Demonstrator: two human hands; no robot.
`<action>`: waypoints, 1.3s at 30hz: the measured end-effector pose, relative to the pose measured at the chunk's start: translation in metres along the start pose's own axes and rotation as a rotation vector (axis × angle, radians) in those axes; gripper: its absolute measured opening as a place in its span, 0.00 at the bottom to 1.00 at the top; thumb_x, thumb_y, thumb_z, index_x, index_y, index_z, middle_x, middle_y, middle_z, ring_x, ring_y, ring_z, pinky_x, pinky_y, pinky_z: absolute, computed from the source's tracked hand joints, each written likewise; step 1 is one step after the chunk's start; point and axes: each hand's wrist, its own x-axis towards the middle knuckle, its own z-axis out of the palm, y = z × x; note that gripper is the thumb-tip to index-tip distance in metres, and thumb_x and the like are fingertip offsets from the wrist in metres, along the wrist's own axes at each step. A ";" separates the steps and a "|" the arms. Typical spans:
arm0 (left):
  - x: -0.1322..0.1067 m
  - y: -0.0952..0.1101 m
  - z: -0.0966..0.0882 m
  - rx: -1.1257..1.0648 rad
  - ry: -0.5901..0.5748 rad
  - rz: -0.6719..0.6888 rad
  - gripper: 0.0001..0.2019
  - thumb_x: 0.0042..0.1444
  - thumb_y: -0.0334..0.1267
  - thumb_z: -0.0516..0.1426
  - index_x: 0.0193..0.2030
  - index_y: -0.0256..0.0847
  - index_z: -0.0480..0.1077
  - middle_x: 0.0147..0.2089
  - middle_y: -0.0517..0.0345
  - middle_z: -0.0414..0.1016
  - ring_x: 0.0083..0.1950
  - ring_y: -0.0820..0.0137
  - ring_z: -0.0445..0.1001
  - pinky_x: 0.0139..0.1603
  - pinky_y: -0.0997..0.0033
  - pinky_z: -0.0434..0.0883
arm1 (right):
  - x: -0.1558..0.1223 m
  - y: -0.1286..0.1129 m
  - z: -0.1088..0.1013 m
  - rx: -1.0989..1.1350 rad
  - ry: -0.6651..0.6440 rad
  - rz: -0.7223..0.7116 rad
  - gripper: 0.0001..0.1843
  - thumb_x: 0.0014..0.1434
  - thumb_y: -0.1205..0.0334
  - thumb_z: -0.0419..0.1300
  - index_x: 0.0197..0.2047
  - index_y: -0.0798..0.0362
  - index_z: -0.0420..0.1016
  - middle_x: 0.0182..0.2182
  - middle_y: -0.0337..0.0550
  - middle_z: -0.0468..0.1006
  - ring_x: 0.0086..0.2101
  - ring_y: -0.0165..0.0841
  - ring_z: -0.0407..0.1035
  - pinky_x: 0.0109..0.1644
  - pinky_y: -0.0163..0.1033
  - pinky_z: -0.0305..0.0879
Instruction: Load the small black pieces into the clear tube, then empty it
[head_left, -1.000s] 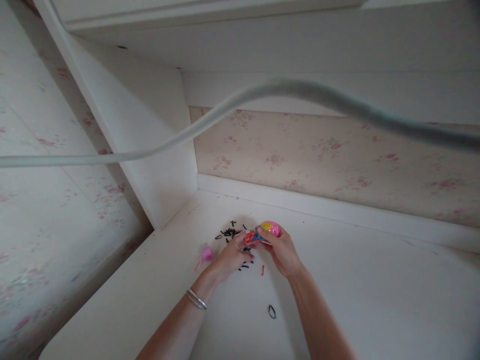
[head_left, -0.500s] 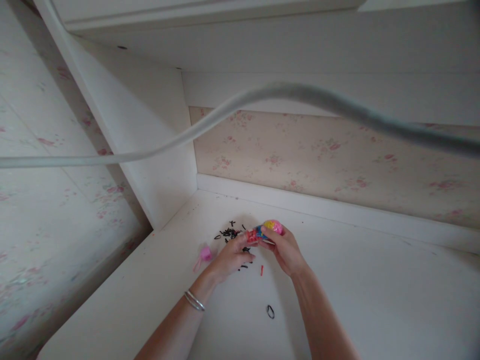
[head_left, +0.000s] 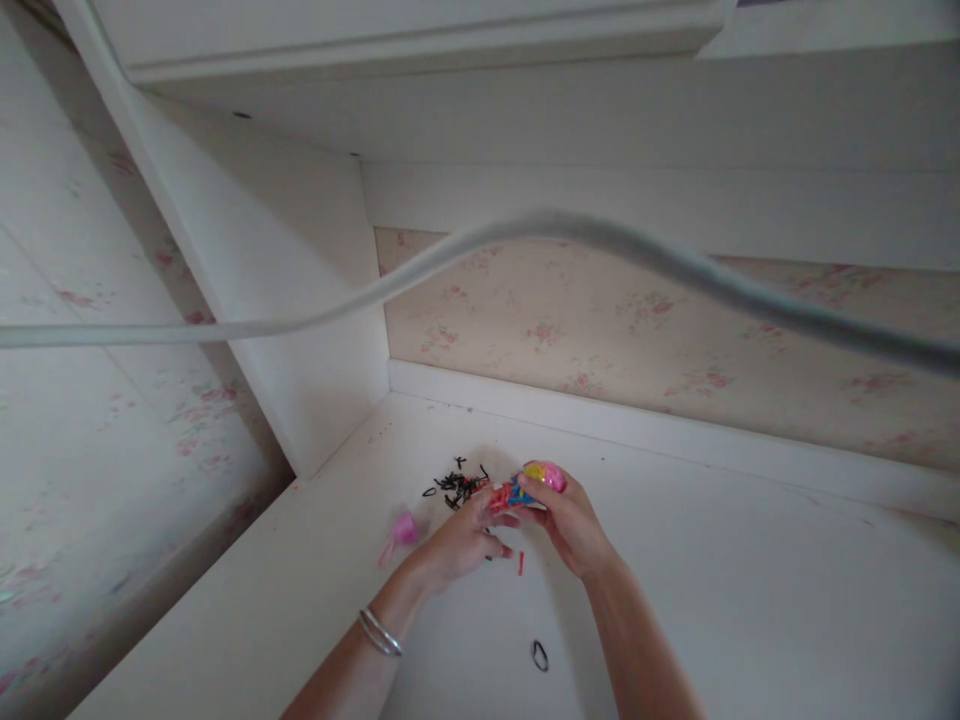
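My right hand (head_left: 571, 520) is closed round a small pink and yellow container (head_left: 545, 475) stuffed with coloured elastic bands, above the white desk top (head_left: 712, 600). My left hand (head_left: 459, 540), with thin silver bangles (head_left: 377, 633) on the wrist, pinches red and blue bands (head_left: 504, 495) at the container's mouth. A heap of small black elastic bands (head_left: 455, 485) lies just behind my left hand.
A pink lid-like piece (head_left: 401, 530) lies left of my left hand. One black band (head_left: 540, 655) and a red scrap (head_left: 520, 563) lie nearer me. A white side panel (head_left: 300, 300) and floral back wall (head_left: 637, 330) enclose the desk. A blurred grey cord (head_left: 525, 235) crosses the view.
The view has tilted up a little, so hands and desk sit lower in the picture. Both hands keep the same hold on the container and bands.
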 end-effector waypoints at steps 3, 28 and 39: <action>-0.001 0.003 -0.002 -0.006 0.014 -0.010 0.35 0.37 0.19 0.55 0.55 0.45 0.63 0.58 0.49 0.65 0.55 0.60 0.67 0.41 0.65 0.71 | 0.002 0.000 -0.002 -0.012 0.026 -0.005 0.19 0.43 0.55 0.71 0.36 0.53 0.75 0.30 0.40 0.77 0.33 0.33 0.72 0.40 0.40 0.71; -0.001 0.007 -0.008 0.116 0.334 0.068 0.17 0.44 0.46 0.66 0.36 0.36 0.76 0.36 0.55 0.73 0.33 0.72 0.70 0.29 0.75 0.69 | 0.005 -0.011 -0.021 -0.053 0.146 -0.046 0.19 0.45 0.52 0.70 0.38 0.52 0.75 0.33 0.42 0.79 0.36 0.35 0.73 0.40 0.40 0.72; 0.012 -0.024 -0.024 0.454 0.506 0.260 0.16 0.49 0.34 0.60 0.48 0.40 0.72 0.54 0.50 0.66 0.42 0.71 0.73 0.46 0.68 0.72 | 0.014 -0.005 -0.034 -0.223 0.327 -0.254 0.30 0.38 0.55 0.73 0.46 0.49 0.72 0.35 0.40 0.79 0.35 0.36 0.73 0.38 0.41 0.73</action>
